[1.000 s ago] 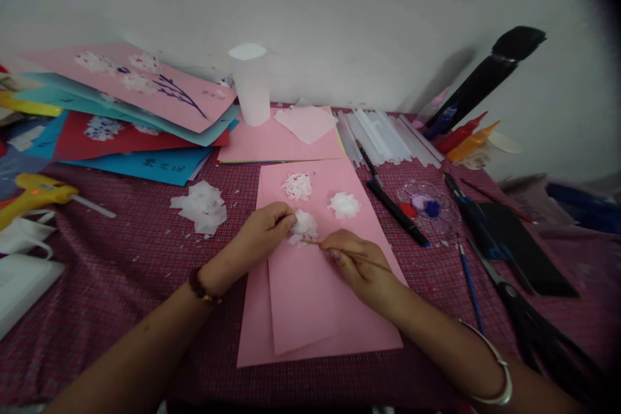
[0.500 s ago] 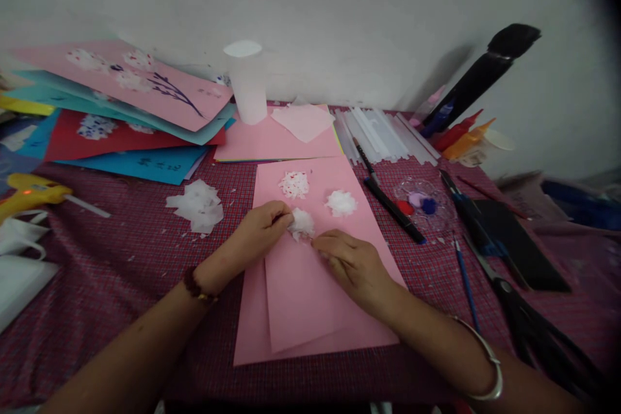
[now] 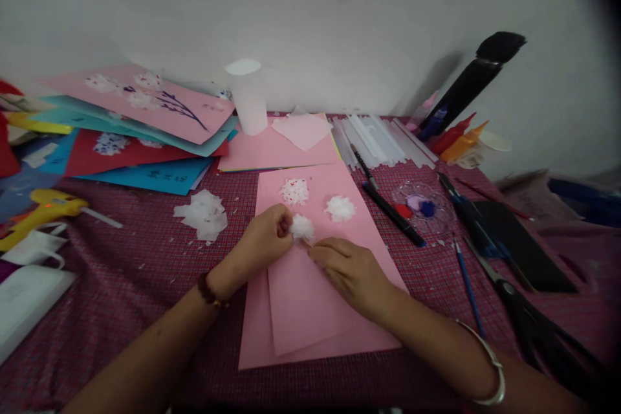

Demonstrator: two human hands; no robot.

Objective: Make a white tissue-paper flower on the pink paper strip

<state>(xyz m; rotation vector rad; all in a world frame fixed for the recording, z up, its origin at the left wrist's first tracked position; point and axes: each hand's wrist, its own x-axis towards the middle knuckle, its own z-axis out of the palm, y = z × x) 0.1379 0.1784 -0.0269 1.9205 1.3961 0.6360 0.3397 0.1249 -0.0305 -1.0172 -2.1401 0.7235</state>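
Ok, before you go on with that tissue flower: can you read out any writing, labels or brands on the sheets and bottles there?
Nothing here can be read.
Blue sheet: dark marks that may be writing, too blurred to read.
Top pink sheet of the stack: small marks by the painted branch, too small to tell.
Red bottle and orange bottle: no label shows.
Left hand and right hand at the tissue flower: no text.

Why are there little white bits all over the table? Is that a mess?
Yes, small white scraps are strewn on the red cloth around a tissue pile, left of the pink card. Both hands work a tissue flower.
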